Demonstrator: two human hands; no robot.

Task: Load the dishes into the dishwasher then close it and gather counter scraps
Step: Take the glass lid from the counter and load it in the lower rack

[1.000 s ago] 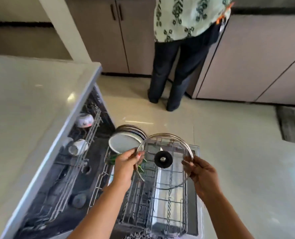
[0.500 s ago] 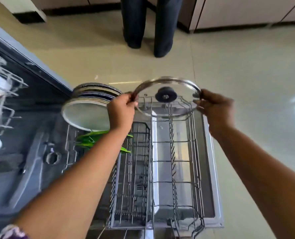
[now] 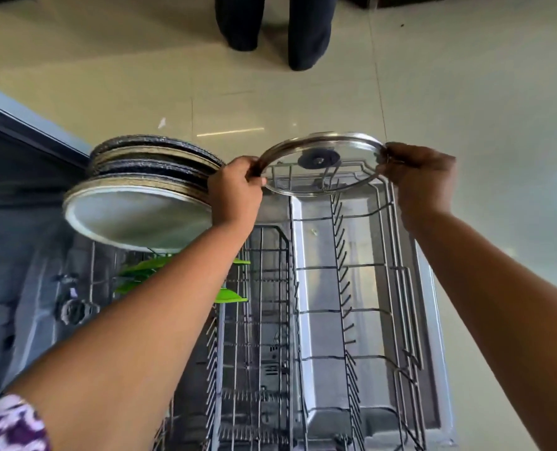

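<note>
A round glass lid [image 3: 348, 177] with a metal rim and a black knob hangs nearly flat over the far end of the pulled-out lower dishwasher rack [image 3: 365, 310]. My left hand [image 3: 234, 193] grips the lid's left rim. My right hand [image 3: 417, 180] grips its right rim. Several plates [image 3: 140, 193] stand on edge at the rack's far left, beside my left hand. The right half of the rack shows bare tines.
The open dishwasher door [image 3: 433, 320] lies under the rack. Green plastic pieces [image 3: 146, 271] sit in the rack below the plates. A person's legs [image 3: 273, 27] stand on the tiled floor just beyond the rack. The dishwasher body [image 3: 16, 190] is at the left.
My view has tilted down and come closer to the rack. Both hands have carried the lid toward the rack's far end and tipped it flatter.
</note>
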